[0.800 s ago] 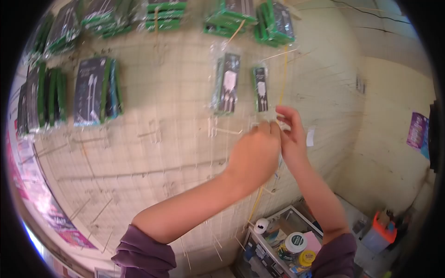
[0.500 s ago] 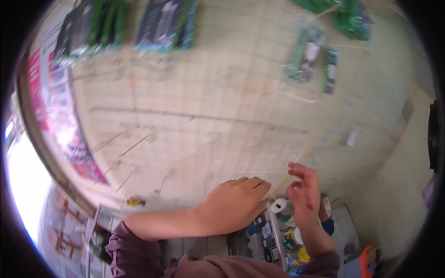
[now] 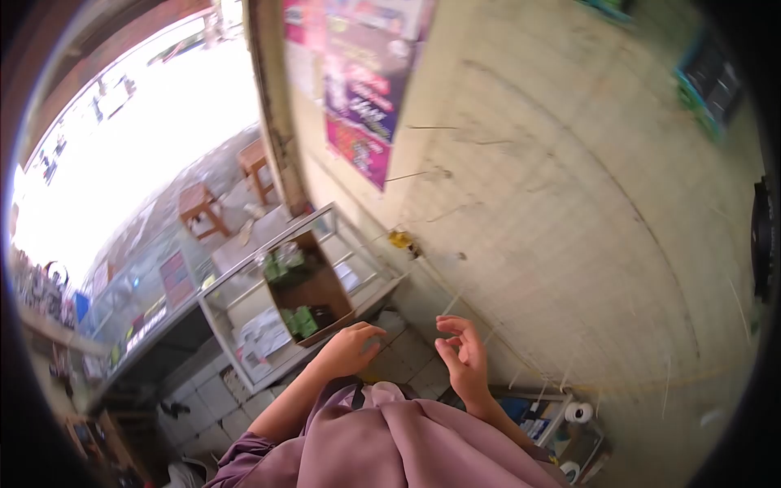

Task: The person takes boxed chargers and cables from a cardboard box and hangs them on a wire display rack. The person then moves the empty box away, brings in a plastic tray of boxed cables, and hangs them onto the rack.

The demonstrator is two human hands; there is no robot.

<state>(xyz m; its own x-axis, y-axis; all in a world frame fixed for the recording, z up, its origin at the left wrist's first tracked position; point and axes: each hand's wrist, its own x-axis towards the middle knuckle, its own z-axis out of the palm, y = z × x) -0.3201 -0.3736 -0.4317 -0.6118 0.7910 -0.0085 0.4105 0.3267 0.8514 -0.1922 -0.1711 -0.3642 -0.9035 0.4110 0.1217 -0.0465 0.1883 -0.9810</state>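
My left hand (image 3: 351, 351) is empty with its fingers apart, close to the near corner of a cardboard box (image 3: 332, 285). Green packets (image 3: 301, 322) lie inside that box, which rests on a glass display case (image 3: 236, 321). To the right, my right hand (image 3: 464, 355) hangs in the air with thumb and fingers parted and nothing between them. Beside it rises the wall with its wire grid (image 3: 561, 268).
A pink and purple poster (image 3: 366, 89) hangs near the doorway. Two wooden stools (image 3: 199, 208) stand outside. Below right is a shelf case (image 3: 553, 415) with a white roll (image 3: 578, 412). Thin hooks stick out from the wall.
The view has swung left and down, from the hanging packets to the box and doorway. My hands have moved away from the grid and lower, and are farther apart.
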